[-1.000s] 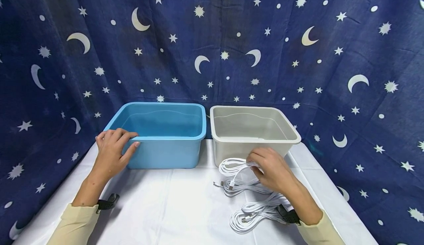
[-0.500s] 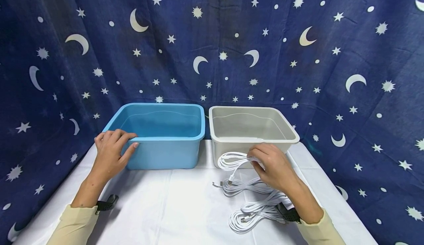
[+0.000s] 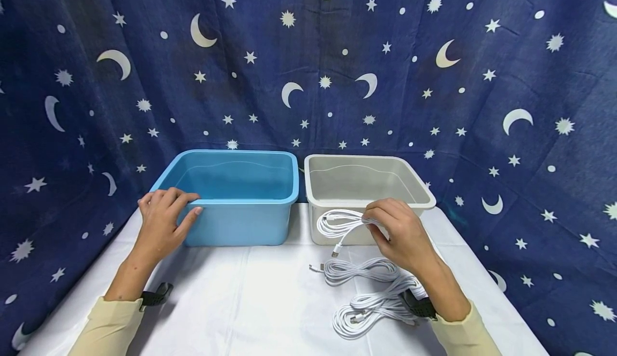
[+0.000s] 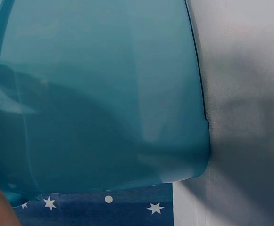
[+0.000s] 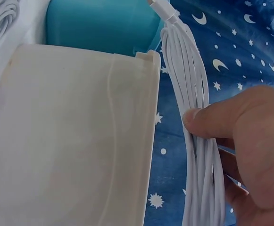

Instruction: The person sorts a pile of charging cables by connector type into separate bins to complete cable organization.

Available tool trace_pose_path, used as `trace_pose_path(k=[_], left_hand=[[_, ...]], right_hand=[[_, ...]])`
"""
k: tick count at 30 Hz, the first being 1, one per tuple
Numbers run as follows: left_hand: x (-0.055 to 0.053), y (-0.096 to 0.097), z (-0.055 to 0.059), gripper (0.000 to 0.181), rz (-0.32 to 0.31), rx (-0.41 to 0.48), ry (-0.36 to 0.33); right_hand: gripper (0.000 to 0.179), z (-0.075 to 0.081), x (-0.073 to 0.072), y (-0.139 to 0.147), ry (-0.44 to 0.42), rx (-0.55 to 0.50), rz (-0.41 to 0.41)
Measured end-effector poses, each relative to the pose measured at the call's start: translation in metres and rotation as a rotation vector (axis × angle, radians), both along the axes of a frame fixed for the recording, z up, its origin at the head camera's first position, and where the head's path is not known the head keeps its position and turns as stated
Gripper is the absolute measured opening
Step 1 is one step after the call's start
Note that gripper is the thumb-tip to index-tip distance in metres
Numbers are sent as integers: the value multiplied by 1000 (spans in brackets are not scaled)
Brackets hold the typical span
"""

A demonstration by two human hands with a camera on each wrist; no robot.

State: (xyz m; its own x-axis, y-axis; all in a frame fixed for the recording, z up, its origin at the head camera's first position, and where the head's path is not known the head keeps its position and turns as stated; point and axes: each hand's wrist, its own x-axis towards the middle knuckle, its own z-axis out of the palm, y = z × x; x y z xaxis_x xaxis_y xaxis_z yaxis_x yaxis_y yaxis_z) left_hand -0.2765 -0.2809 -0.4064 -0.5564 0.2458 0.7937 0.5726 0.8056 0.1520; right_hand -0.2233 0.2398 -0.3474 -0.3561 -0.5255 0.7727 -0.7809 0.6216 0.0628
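My left hand (image 3: 163,219) grips the near left rim of the blue plastic bin (image 3: 241,225), fingers over the edge and thumb outside. In the left wrist view only a bit of that hand shows beside the bin wall. Between thumb and fingers my right hand (image 3: 402,233) pinches a coiled white USB cable (image 3: 337,225), raised off the table before the front wall of the grey bin (image 3: 328,217). One plug (image 3: 336,250) dangles below the coil. The right wrist view shows the thumb (image 5: 200,121) pressed on the bundled strands.
Beneath my right hand, more coiled white cables (image 3: 354,270) lie on the white tablecloth (image 3: 260,302). The two bins stand side by side at the back, a narrow gap between them. A dark blue curtain (image 3: 270,40) with moons and stars hangs close behind.
My right hand has lifted the held cable upward, away from the coils on the table, with its plug now hanging clear of them. The left hand stays on the blue bin's rim.
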Motion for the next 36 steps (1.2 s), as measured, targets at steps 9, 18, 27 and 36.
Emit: trace_pose_path(k=[9, 18, 27, 36], left_hand=[[1, 1, 0, 27, 4, 4, -2], [3, 2, 1, 27, 7, 6, -3], [2, 3, 0, 27, 11, 11, -6], [1, 2, -1, 27, 16, 11, -6]], right_hand=[[27, 8, -4, -1, 64, -55, 36], [28, 10, -10, 3, 129, -119, 33], [19, 7, -21, 6, 188, -179, 28], [13, -2, -32, 3, 224, -333, -51]])
